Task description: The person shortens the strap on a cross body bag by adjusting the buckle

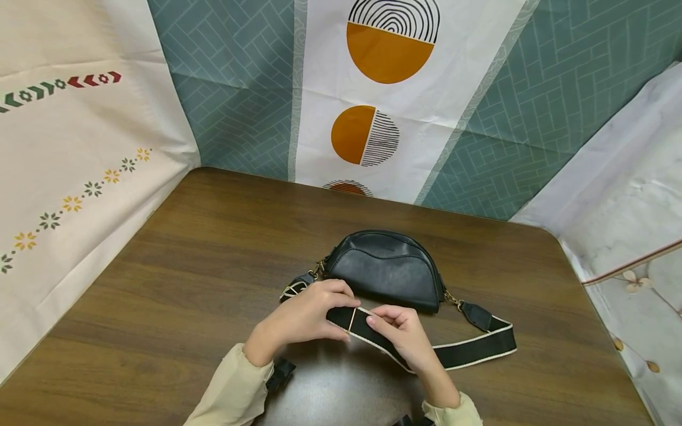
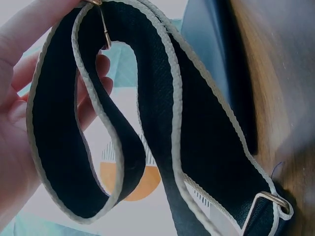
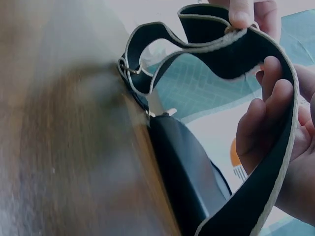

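A black half-round bag (image 1: 391, 269) stands on the table, its wide black strap (image 1: 471, 350) with cream edges clipped on at both ends. My left hand (image 1: 314, 313) pinches the strap at the thin gold slider buckle (image 1: 352, 320), fingers at its upper end and thumb at its lower. Just to the right, my right hand (image 1: 402, 337) grips the strap between thumb and fingers. In the left wrist view the strap (image 2: 157, 98) hangs in loops below the left hand, and a second gold metal ring (image 2: 261, 201) shows near the bag's end.
The brown wooden table (image 1: 160, 307) extends on all sides of the bag. Behind it hangs a patterned cloth (image 1: 240, 89) with orange circles. Pale cloths hang at the left (image 1: 80, 177) and right (image 1: 629, 195) edges.
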`<state>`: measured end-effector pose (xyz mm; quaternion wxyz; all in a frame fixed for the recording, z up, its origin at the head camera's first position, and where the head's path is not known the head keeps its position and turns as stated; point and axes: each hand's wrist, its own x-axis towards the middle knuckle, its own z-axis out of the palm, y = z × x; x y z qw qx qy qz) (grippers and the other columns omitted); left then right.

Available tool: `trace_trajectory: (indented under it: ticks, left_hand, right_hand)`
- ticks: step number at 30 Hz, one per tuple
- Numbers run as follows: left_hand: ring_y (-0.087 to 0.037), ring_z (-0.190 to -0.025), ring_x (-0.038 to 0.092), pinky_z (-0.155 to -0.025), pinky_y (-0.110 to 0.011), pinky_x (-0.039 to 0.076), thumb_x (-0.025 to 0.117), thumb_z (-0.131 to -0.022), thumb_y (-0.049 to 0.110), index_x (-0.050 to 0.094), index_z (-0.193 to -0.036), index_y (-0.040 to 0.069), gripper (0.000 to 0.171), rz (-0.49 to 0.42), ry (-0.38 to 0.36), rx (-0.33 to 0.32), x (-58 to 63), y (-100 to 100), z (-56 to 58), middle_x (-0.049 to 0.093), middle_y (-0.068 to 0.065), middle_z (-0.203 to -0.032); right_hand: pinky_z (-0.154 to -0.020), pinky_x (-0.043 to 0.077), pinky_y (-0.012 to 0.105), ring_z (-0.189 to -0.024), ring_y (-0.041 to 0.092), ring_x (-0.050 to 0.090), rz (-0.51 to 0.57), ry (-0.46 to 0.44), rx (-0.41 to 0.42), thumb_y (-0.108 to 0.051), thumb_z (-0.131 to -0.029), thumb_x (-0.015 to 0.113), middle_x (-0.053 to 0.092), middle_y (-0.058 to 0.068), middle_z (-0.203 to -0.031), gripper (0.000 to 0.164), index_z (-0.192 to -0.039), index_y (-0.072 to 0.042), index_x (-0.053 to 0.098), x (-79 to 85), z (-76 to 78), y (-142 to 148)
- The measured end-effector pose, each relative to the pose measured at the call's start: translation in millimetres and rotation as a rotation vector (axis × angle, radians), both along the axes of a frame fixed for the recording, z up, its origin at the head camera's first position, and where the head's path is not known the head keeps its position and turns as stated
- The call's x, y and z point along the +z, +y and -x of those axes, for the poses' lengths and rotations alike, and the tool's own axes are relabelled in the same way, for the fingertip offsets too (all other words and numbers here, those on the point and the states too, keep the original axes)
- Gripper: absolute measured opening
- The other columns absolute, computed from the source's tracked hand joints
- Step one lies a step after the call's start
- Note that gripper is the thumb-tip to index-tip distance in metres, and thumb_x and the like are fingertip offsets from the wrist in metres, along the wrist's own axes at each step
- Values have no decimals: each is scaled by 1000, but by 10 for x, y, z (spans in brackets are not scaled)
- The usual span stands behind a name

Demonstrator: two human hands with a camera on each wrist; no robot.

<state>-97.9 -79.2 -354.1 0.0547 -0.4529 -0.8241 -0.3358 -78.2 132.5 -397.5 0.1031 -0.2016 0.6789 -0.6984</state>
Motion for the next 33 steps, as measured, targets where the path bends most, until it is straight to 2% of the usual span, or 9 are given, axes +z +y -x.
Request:
trace_trajectory:
  ticks: [9,18,33]
  left_hand:
    - [-10,-87,55,-79,-20,42,81,-62,24,67,-100,3,45,15,-42,25,9,-23,4,57,2,-95]
    - [-11,-87,54,-78,-20,43,80,-63,22,66,-99,3,43,16,-65,28,5,-14,0,57,1,-96]
    - [-11,-87,54,-77,-20,42,80,-62,19,66,-97,3,41,20,-47,24,21,33,-2,56,1,-94]
  right_hand:
    - [-55,48,21,-65,7,59,-10,9,-20,4,-86,52,64,-3,-75,19,-88,22,54,-4,-12,135]
    - [-56,48,21,-66,7,59,20,55,-26,6,-84,54,64,-3,-75,16,-86,22,54,-12,-7,126]
    - [-55,48,19,-65,5,58,27,98,-59,9,-83,54,64,-4,-75,13,-84,22,55,6,11,47]
